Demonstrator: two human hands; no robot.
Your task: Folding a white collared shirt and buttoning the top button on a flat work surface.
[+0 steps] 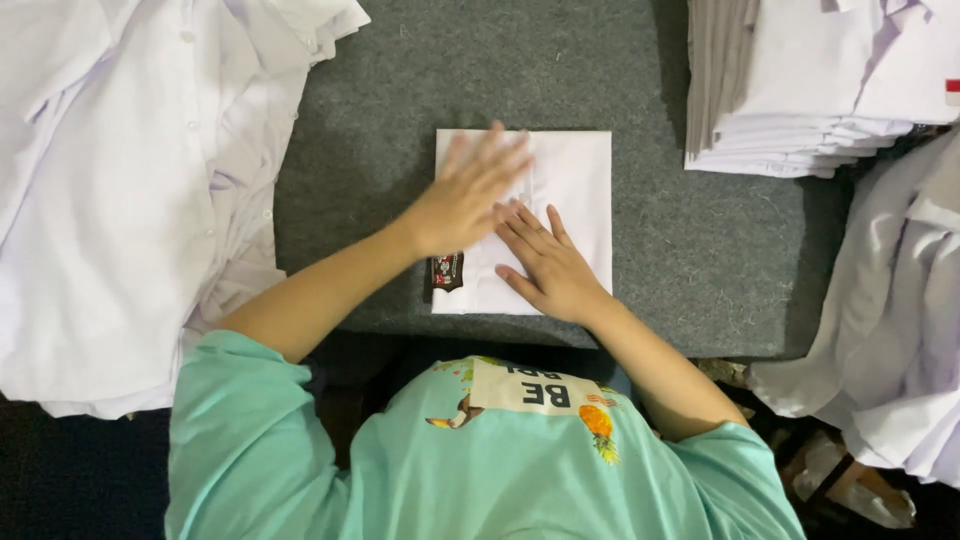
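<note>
White folded shirt (570, 190) lies mid grey table (380, 150). Your left hand (470, 195) and right hand (548, 265) press it flat, fingers spread. Fold looks done; next, smooth edges gently, keep it square.

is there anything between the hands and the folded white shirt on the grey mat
Nothing visible. The left hand and right hand both lie flat on the folded white shirt, with no other thing in between.

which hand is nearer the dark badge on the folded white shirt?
Left. The left hand lies flat on the folded white shirt, its wrist just above the dark badge. The right hand presses the shirt further right of the badge.
</note>
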